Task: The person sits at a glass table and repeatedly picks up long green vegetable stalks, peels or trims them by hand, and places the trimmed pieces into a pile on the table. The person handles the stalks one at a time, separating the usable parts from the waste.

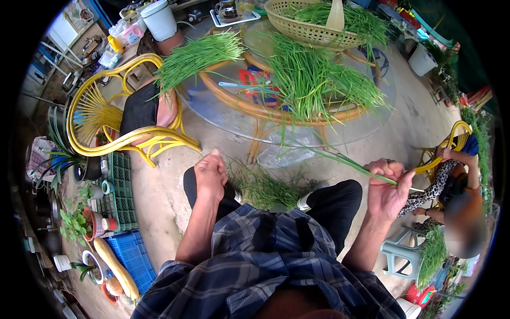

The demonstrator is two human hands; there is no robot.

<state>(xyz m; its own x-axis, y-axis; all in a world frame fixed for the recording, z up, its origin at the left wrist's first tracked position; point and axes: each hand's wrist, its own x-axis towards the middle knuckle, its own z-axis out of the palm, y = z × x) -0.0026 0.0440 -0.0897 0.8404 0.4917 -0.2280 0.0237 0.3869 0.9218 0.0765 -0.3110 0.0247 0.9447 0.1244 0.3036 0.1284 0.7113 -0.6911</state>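
My right hand (384, 191), palm up at the right, holds a few long green stalks (354, 164), likely chives, between thumb and fingers; their leafy ends reach left toward the table edge. At the centre left my left hand (211, 175) is raised with its fingers curled in; whether a thin blade is pinched there is too fine to tell. A big loose heap of the same greens (310, 79) lies on the round glass table (223, 127). A neater bundle (203, 56) lies at its left edge. Behind the heap a woven basket (310, 36) holds more greens.
Green trimmings (271, 187) lie on the floor between my feet. A clear plastic bag (283, 151) is under the glass. A yellow rattan chair (99, 147) stands at left, near a green crate (121, 191). Another person (458, 187) sits at right beside a grey-green stool (398, 247).
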